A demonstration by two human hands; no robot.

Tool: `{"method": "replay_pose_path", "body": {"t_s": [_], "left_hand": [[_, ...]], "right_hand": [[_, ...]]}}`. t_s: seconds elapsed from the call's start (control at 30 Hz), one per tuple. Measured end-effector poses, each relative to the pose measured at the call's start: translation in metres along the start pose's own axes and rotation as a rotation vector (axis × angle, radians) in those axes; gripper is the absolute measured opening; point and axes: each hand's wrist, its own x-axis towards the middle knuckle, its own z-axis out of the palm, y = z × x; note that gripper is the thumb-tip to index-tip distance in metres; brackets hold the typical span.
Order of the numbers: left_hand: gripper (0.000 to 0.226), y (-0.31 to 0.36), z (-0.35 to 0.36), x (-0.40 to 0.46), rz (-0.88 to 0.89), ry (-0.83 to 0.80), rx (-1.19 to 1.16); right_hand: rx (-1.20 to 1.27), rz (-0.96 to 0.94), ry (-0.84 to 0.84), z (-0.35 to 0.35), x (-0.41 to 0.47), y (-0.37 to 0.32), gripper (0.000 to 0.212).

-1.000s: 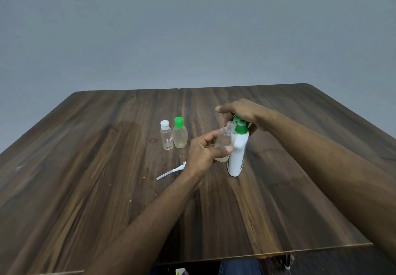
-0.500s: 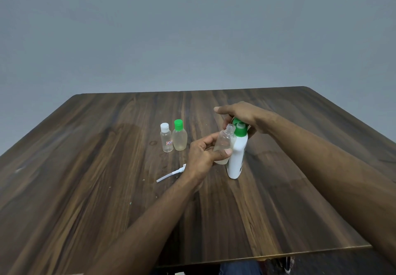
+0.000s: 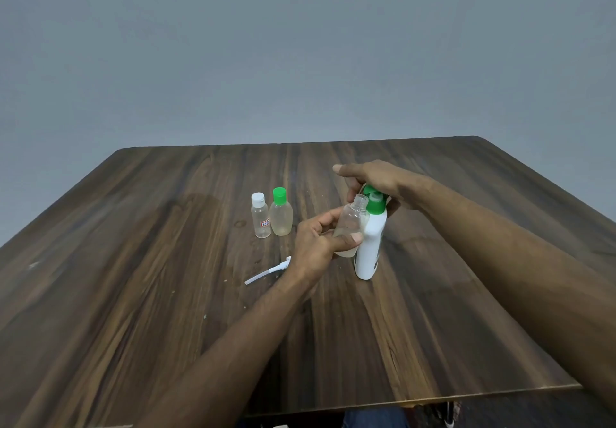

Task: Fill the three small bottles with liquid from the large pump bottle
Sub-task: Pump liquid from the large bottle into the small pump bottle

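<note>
1. Little has shifted since the earlier frame: your hands keep the same pose at the pump bottle, and only your view has tipped slightly.
2. Your left hand grips the open clear bottle, its mouth just beside the green pump head; a little pale liquid sits at its bottom.
3. Your right hand curls over the pump of the large white pump bottle, which stands on the wooden table.
4. Two capped small bottles, the white-capped bottle and the green-capped bottle, stand touching, well left.
5. A white spray tube lies near your left wrist.
</note>
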Motion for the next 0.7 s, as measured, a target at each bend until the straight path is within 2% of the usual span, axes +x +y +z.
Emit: {"method": "replay_pose_path", "body": {"t_s": [0.27, 0.5, 0.7], "left_hand": [[0.043, -0.0009, 0.0002, 0.0008, -0.003, -0.011, -0.003], [0.043, 0.0002, 0.0007, -0.0005, -0.002, -0.014, -0.005], [0.044, 0.0003, 0.0002, -0.0005, 0.001, -0.016, -0.004]], "right_hand": [[-0.056, -0.001, 0.074, 0.0042, 0.0027, 0.0010, 0.034], [-0.002, 0.004, -0.005, -0.0003, 0.0024, 0.0015, 0.051], [-0.043, 0.013, 0.027, 0.0013, 0.0055, 0.0024, 0.043]]}}
